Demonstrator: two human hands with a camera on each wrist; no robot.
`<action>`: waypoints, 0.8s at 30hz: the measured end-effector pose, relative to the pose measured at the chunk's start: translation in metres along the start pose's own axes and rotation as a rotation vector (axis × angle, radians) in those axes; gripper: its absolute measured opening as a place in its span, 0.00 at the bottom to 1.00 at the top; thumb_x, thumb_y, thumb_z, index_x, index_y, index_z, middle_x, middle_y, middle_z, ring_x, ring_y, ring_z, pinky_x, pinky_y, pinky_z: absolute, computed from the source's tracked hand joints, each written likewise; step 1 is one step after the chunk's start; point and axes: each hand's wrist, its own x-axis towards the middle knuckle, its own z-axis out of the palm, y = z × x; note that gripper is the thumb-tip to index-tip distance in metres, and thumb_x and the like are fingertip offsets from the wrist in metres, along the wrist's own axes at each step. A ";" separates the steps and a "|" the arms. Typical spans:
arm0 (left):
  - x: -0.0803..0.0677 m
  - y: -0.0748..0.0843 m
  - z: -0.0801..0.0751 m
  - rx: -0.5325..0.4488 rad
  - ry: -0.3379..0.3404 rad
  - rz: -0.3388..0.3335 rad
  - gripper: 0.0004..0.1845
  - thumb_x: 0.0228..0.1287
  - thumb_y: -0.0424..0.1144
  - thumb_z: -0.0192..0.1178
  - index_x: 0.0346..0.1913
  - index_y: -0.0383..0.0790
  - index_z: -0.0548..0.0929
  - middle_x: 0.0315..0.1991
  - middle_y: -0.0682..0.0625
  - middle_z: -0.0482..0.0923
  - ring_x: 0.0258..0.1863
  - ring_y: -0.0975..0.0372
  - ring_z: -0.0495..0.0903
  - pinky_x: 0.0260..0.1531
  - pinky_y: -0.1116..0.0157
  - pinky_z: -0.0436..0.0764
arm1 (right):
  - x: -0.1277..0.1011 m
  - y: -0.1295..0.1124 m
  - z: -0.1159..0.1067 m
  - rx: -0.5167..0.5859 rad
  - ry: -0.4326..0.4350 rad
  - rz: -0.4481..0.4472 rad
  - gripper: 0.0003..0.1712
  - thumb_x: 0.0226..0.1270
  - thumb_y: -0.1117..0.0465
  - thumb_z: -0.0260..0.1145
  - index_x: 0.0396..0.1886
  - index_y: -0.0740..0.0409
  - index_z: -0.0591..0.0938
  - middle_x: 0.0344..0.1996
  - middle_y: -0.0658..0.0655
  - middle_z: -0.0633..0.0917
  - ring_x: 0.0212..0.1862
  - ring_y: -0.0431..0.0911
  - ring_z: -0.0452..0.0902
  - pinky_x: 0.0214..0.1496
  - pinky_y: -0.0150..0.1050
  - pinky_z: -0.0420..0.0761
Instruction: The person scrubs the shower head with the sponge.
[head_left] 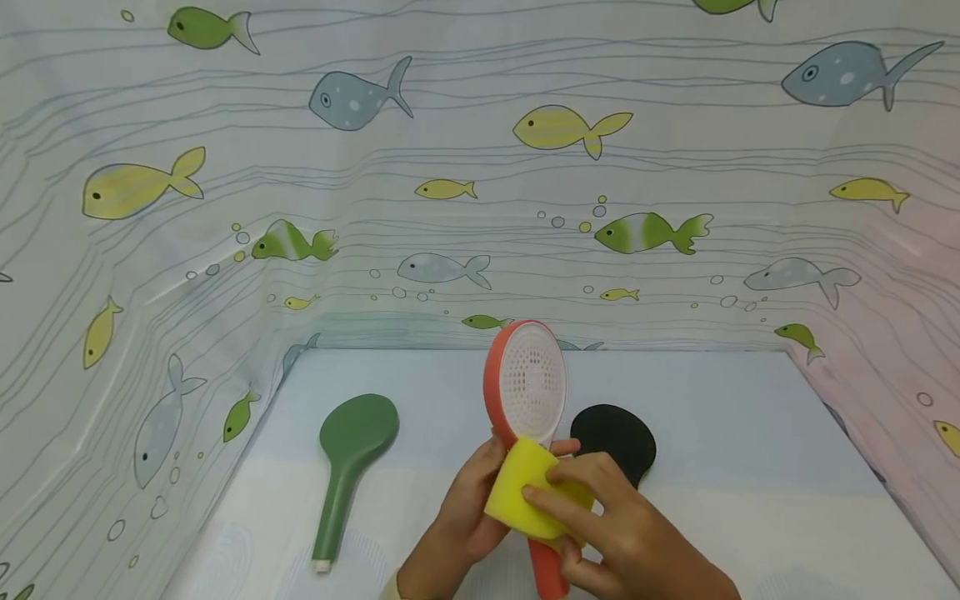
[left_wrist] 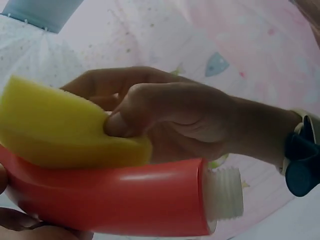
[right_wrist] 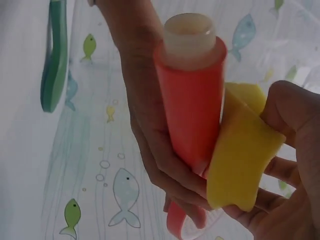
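A red shower head (head_left: 534,379) with a white perforated face is held up over the table, its face towards me. My left hand (head_left: 472,504) grips it around the upper handle, mostly behind the sponge in the head view. In my right hand (head_left: 630,529) is a yellow sponge (head_left: 525,492), pinched between thumb and fingers and laid against the handle. The left wrist view shows the red handle (left_wrist: 150,197) with its pale threaded end (left_wrist: 225,195), the sponge bent along it. In the right wrist view the left fingers (right_wrist: 175,175) wrap behind the handle.
A green shower head (head_left: 360,429) lies on the table to the left. A black shower head (head_left: 615,437) lies to the right, partly hidden behind my right hand. Fish-patterned sheeting (head_left: 450,225) surrounds the pale table (head_left: 735,417) at the back and sides.
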 end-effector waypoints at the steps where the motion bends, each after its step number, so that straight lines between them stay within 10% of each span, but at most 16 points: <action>1: 0.000 0.001 -0.001 -0.029 -0.032 0.014 0.27 0.83 0.49 0.32 0.78 0.44 0.52 0.68 0.43 0.73 0.62 0.57 0.78 0.65 0.61 0.76 | -0.002 -0.001 -0.001 0.010 -0.048 0.004 0.20 0.74 0.55 0.52 0.56 0.56 0.83 0.49 0.58 0.77 0.53 0.45 0.69 0.50 0.20 0.78; 9: -0.001 0.003 -0.009 -0.136 -0.060 0.032 0.33 0.79 0.59 0.19 0.78 0.49 0.54 0.67 0.45 0.70 0.56 0.58 0.78 0.60 0.65 0.79 | -0.011 -0.008 -0.019 0.326 -0.382 0.025 0.29 0.62 0.47 0.73 0.63 0.43 0.78 0.53 0.47 0.75 0.54 0.35 0.70 0.52 0.17 0.76; 15: 0.000 0.001 -0.008 -0.129 -0.075 0.025 0.35 0.76 0.62 0.18 0.76 0.51 0.58 0.61 0.49 0.73 0.53 0.58 0.80 0.53 0.66 0.80 | -0.012 -0.008 -0.034 0.533 -0.579 -0.045 0.18 0.66 0.53 0.71 0.55 0.45 0.83 0.45 0.46 0.81 0.48 0.30 0.75 0.46 0.13 0.74; 19: 0.001 0.000 -0.009 -0.166 -0.127 0.035 0.34 0.77 0.60 0.18 0.78 0.50 0.52 0.66 0.47 0.70 0.58 0.54 0.79 0.61 0.62 0.78 | -0.017 -0.003 -0.059 0.514 -0.453 -0.004 0.22 0.65 0.58 0.72 0.59 0.50 0.82 0.51 0.49 0.80 0.53 0.35 0.76 0.48 0.17 0.77; 24: 0.001 -0.004 -0.007 -0.180 -0.135 -0.015 0.33 0.78 0.59 0.20 0.80 0.52 0.48 0.74 0.49 0.63 0.67 0.50 0.72 0.70 0.58 0.69 | -0.024 0.018 -0.085 0.218 -0.047 0.192 0.24 0.66 0.62 0.69 0.60 0.66 0.79 0.57 0.59 0.77 0.58 0.41 0.72 0.55 0.22 0.75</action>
